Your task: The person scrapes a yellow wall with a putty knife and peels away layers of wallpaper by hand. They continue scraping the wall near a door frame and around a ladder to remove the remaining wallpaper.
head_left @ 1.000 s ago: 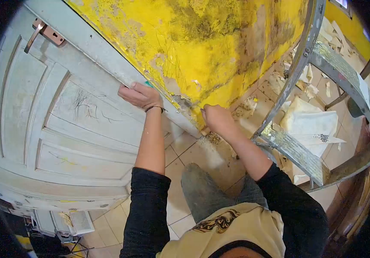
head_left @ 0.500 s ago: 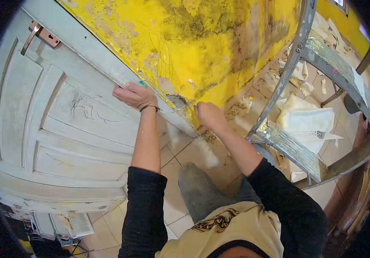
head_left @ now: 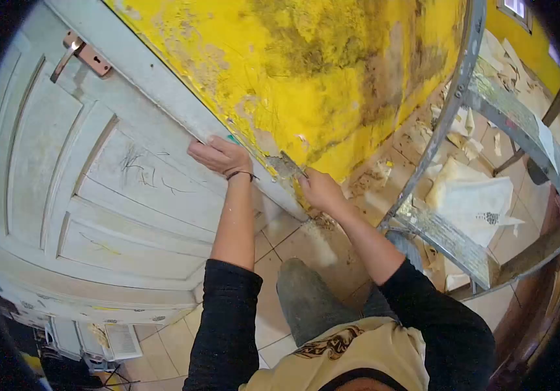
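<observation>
My left hand (head_left: 221, 156) has its fingers wrapped over the edge of the pale door frame (head_left: 182, 98), with a dark band around the wrist. A small teal patch shows just past its knuckles; I cannot make out what it is. In my right hand (head_left: 321, 189) is a scraper (head_left: 291, 164), mostly hidden by the fist. Its blade lies against the low corner of the peeling yellow wall (head_left: 332, 85), where a grey bare patch shows beside the frame.
A paint-spattered metal stepladder (head_left: 452, 244) stands at the right. Behind it, torn scraps and a white sheet (head_left: 469, 199) litter the tiled floor. The panelled door (head_left: 123, 189) with its handle (head_left: 65, 60) fills the left. Crumbs of debris (head_left: 322, 221) lie below the wall corner.
The scraper's blade now shows beyond my right fist, against the wall corner. The whole view has shifted slightly, while my left hand keeps its place on the frame.
</observation>
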Demonstrator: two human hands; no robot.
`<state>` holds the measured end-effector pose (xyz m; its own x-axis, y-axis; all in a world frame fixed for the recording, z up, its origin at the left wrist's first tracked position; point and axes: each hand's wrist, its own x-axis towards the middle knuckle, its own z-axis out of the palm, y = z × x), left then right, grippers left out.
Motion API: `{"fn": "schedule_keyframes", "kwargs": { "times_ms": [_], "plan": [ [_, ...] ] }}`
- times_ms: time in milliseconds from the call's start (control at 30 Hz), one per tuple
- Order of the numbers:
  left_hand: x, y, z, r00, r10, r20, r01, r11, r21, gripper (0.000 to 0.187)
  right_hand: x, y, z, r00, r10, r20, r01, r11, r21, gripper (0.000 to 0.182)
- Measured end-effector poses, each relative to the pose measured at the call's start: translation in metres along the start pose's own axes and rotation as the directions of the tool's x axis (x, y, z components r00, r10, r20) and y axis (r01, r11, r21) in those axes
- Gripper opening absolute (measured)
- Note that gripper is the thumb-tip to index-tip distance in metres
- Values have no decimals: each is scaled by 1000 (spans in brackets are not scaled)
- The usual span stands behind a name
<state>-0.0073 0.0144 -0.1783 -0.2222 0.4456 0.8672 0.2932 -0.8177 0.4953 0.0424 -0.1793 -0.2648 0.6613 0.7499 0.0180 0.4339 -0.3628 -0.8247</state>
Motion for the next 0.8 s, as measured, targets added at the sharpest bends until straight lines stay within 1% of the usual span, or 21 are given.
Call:
{"fn": "schedule_keyframes", "kwargs": {
  "times_ms": [33, 100, 133, 200, 233, 267, 300, 333, 367, 400, 467, 533, 567, 600, 633, 667, 700, 733, 767, 800],
  "plan": [
    [1, -2, 0, 1000, 0, -9, 0, 1000, 4, 40, 0, -5, -2, 1000, -8, 4, 8, 1000, -3, 39],
    [1, -5, 0, 999, 37, 7, -37, 999, 2, 40, -5, -18, -12, 995, -99, -14, 100, 973, 208, 34],
    [1, -2, 0, 999, 45, -8, -45, 999, -24, 42, -9, -33, -23, 994, -104, -8, 104, 973, 204, 34],
    [1, -9, 2, 999, 48, -9, -48, 999, -12, 44, -10, -68, -43, 957, -282, -65, 289, 943, 166, 29],
    [2, -9, 1, 999, 51, -2, -51, 999, -4, 45, -8, -79, -47, 955, -289, -63, 295, 941, 163, 29],
    [1, -7, 1, 1000, 13, 13, -13, 1000, -12, 47, -5, -88, -49, 934, -335, -121, 347, 932, 100, 26],
    [1, -6, 1, 1000, 14, 6, -14, 1000, -14, 47, -3, -97, -51, 908, -382, -175, 393, 919, 33, 25],
    [0, -5, 1, 1000, 20, 1, -20, 1000, -7, 43, -1, -104, -53, 913, -371, -170, 375, 927, -7, 24],
    [1, -4, 1, 1000, 26, -4, -26, 1000, 0, 40, 3, -109, -53, 909, -379, -173, 383, 924, -11, 24],
    [1, -5, 1, 999, 45, -12, -46, 999, -28, 47, 6, -114, -52, 914, -373, -161, 367, 928, -68, 24],
    [-1, -7, 0, 999, 41, -7, -41, 999, -12, 47, 14, -115, -48, 924, -354, -143, 327, 928, -181, 23],
    [1, -6, 2, 998, 58, -7, -58, 998, -7, 45, 11, -121, -42, 914, -368, -170, 333, 921, -202, 22],
    [1, -6, 2, 999, 53, -7, -53, 999, -3, 45, 7, -122, -39, 909, -369, -196, 328, 920, -212, 22],
    [2, -5, 3, 999, 31, -11, -31, 999, 15, 44, 5, -121, -38, 911, -366, -189, 326, 921, -212, 22],
    [1, -4, 1, 1000, 8, -14, -8, 999, 33, 43, 4, -120, -39, 923, -340, -178, 320, 938, -133, 22],
    [0, -2, -1, 999, -36, 33, 36, 999, 10, 41, 5, -121, -42, 932, -320, -170, 315, 947, -55, 23],
    [0, -1, -3, 999, -33, 30, 33, 999, 7, 41, 6, -122, -44, 939, -303, -165, 311, 950, 24, 25],
    [1, -1, -2, 1000, -12, 16, 12, 1000, -9, 40, 8, -116, -41, 935, -310, -173, 319, 948, 25, 25],
    [3, -1, -1, 1000, 9, 5, -9, 1000, -26, 39, 10, -104, -34, 903, -361, -232, 389, 917, 84, 25],
    [2, -2, -2, 1000, 15, 22, -15, 1000, -14, 40, 7, -106, -38, 867, -404, -291, 456, 880, 135, 26]
  ]
}}
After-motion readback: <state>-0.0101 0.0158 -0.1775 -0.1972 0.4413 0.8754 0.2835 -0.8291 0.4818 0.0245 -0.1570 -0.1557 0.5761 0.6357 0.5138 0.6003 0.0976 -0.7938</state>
